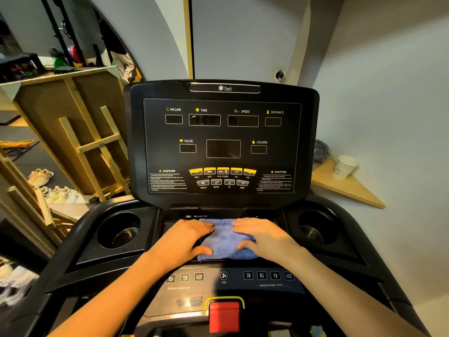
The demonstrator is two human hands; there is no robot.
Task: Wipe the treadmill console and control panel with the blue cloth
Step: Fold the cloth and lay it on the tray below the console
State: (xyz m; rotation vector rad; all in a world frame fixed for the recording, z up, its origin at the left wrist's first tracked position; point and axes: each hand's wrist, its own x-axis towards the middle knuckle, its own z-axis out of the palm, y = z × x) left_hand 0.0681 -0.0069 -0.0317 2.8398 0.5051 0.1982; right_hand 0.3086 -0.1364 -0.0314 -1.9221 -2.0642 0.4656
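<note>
The black treadmill console [223, 132] stands upright ahead, its displays dark and yellow buttons along the bottom. Below it, on the flat tray between the two cup holders, lies the folded blue cloth [227, 239]. My left hand [187, 237] grips the cloth's left edge, thumb against its front. My right hand [262, 235] grips the right edge the same way. Nearer me runs the control panel [230, 277] with numbered incline and speed keys and a fan key; my forearms cross over its ends.
A red stop button [224, 314] sits at the panel's front. Cup holders [119, 231] [317, 227] flank the tray. A paper cup [343, 166] stands on a wooden corner shelf [349, 188] at right. Wooden frames [92, 142] and shoes [40, 177] lie at left.
</note>
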